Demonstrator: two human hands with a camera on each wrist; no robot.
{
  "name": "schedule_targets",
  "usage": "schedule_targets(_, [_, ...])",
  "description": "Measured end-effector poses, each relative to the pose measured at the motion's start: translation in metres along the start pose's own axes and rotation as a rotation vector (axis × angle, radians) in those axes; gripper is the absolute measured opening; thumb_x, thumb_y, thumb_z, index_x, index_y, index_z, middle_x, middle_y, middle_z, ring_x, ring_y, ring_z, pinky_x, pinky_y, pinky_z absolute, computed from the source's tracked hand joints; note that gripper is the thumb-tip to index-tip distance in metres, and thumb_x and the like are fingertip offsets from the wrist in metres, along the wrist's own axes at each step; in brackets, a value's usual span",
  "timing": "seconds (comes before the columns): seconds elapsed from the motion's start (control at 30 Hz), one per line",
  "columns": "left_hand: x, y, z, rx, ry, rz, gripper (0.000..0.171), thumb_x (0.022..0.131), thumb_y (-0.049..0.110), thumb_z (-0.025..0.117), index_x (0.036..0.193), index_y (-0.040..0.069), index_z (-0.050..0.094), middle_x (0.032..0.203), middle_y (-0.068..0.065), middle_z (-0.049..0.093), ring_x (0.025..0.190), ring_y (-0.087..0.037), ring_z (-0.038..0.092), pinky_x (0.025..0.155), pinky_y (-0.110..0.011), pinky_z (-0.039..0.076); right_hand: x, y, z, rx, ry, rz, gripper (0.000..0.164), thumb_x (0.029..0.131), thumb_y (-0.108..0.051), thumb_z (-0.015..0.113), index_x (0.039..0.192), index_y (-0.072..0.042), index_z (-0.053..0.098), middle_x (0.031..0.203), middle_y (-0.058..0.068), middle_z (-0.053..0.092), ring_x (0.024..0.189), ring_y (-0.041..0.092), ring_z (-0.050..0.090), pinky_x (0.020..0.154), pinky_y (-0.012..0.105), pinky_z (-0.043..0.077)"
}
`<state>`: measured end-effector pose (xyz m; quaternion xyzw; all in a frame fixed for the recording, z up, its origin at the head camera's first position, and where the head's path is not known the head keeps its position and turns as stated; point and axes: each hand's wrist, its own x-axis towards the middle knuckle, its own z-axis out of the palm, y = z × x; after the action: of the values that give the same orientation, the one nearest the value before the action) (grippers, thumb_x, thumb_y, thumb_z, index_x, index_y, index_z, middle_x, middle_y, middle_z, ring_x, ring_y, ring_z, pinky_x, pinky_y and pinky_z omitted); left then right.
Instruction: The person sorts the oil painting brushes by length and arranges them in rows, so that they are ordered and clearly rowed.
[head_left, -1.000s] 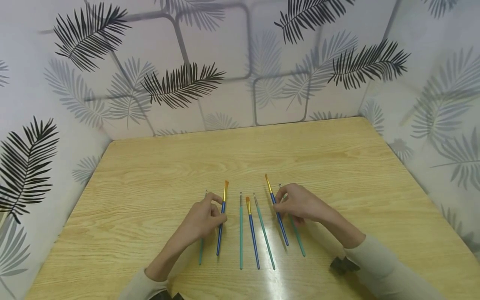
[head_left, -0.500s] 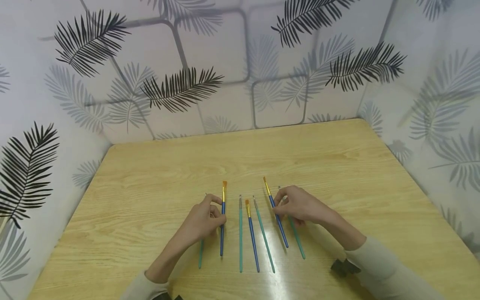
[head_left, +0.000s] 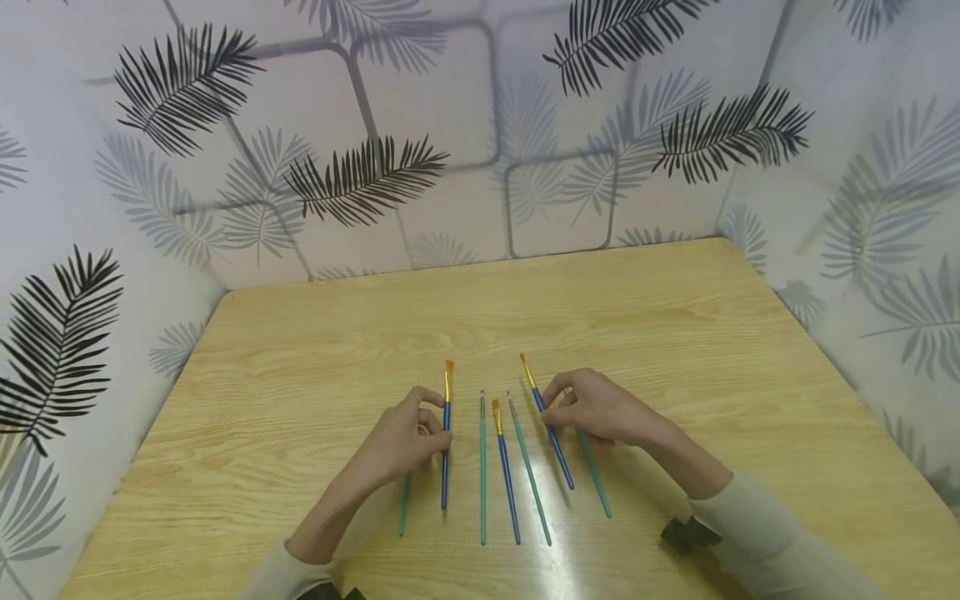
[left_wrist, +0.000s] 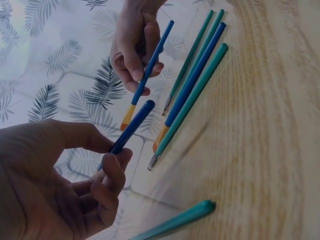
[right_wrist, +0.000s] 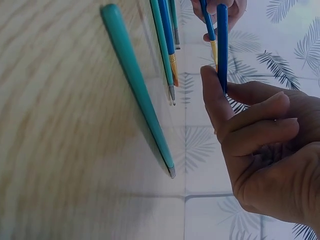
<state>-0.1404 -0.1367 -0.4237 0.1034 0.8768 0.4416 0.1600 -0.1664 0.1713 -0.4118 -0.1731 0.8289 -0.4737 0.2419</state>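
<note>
My left hand (head_left: 405, 437) pinches a blue paintbrush (head_left: 446, 417) by its handle, with the orange bristles pointing away from me. In the right hand (head_left: 603, 408) is a second blue paintbrush (head_left: 559, 458), held between thumb and fingers and leaning to the left at its tip. Both wrist views show these brushes raised off the table. Between the hands lie a green paintbrush (head_left: 483, 483), a blue paintbrush (head_left: 507, 483) and another green paintbrush (head_left: 532, 483). Under the left hand a green paintbrush (head_left: 404, 508) is mostly hidden; beneath the right hand a green paintbrush (head_left: 595, 475) is partly covered.
The wooden table (head_left: 300, 350) carries the brushes near its front. Behind it and at both sides stands a wall (head_left: 450, 100) with a leaf pattern. A dark strap piece (head_left: 688, 533) sits at the right sleeve.
The left brush has swung from a slight tilt to nearly straight. The right brush has shifted slightly left. Both hands keep hold of their brushes.
</note>
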Motion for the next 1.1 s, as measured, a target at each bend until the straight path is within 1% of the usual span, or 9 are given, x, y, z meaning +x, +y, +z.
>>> schedule_targets(0.17, [-0.001,0.002,-0.001,-0.021,-0.004,-0.013,0.049,0.090,0.015,0.068,0.134,0.011,0.047,0.089,0.000,0.070,0.058,-0.021,0.062,0.054,-0.029,0.047,0.002,-0.002,-0.001,0.001,0.020,-0.007,0.027,0.095,-0.022,0.066,0.115,-0.003,0.062,0.079,0.004,0.075,0.032,0.004,0.030,0.034,0.022,0.027])
schedule_targets(0.37, [-0.001,0.003,-0.001,-0.065,-0.020,-0.008,0.054,0.089,0.016,0.070,0.137,0.011,0.045,0.095,-0.003,0.070,0.061,-0.023,0.064,0.051,-0.027,0.045,0.004,-0.005,-0.002,-0.002,0.034,-0.024,0.029,0.096,-0.022,0.065,0.116,-0.003,0.061,0.079,0.004,0.076,0.032,0.004,0.030,0.034,0.021,0.026])
schedule_targets(0.6, [0.002,0.006,-0.004,-0.061,0.004,-0.003,0.055,0.090,0.016,0.071,0.139,0.015,0.046,0.094,-0.001,0.070,0.063,-0.026,0.066,0.058,-0.029,0.045,0.008,-0.006,-0.004,0.006,0.055,-0.033,0.028,0.096,-0.023,0.065,0.116,-0.004,0.061,0.079,0.005,0.075,0.032,0.005,0.029,0.035,0.022,0.028])
schedule_targets(0.73, [0.002,0.007,-0.006,-0.068,0.013,0.006,0.055,0.090,0.016,0.070,0.140,0.015,0.047,0.093,-0.002,0.070,0.064,-0.027,0.066,0.056,-0.027,0.043,0.010,-0.007,-0.005,0.006,0.077,-0.033,0.028,0.096,-0.023,0.065,0.116,-0.004,0.062,0.077,0.004,0.075,0.033,0.006,0.031,0.036,0.022,0.030])
schedule_targets(0.9, [0.001,0.009,-0.006,-0.078,0.037,-0.001,0.053,0.092,0.017,0.069,0.141,0.013,0.049,0.093,-0.002,0.070,0.064,-0.027,0.066,0.053,-0.025,0.040,0.013,-0.006,-0.005,0.023,0.102,-0.048,0.026,0.097,-0.021,0.064,0.116,-0.005,0.061,0.077,0.005,0.075,0.035,0.008,0.035,0.036,0.022,0.032])
schedule_targets(1.03, [0.001,0.010,-0.007,-0.082,0.066,-0.008,0.051,0.091,0.017,0.070,0.138,0.011,0.052,0.093,-0.003,0.070,0.063,-0.027,0.066,0.050,-0.024,0.041,0.014,-0.008,-0.006,0.030,0.123,-0.051,0.025,0.097,-0.021,0.064,0.115,-0.005,0.060,0.076,0.005,0.075,0.036,0.009,0.039,0.036,0.022,0.033])
schedule_targets(1.1, [0.001,0.010,-0.008,-0.079,0.080,-0.008,0.050,0.091,0.017,0.071,0.137,0.011,0.054,0.093,-0.003,0.070,0.063,-0.028,0.066,0.051,-0.024,0.042,0.014,-0.008,-0.006,0.032,0.134,-0.048,0.025,0.097,-0.022,0.064,0.115,-0.006,0.060,0.075,0.005,0.075,0.036,0.009,0.039,0.036,0.022,0.033])
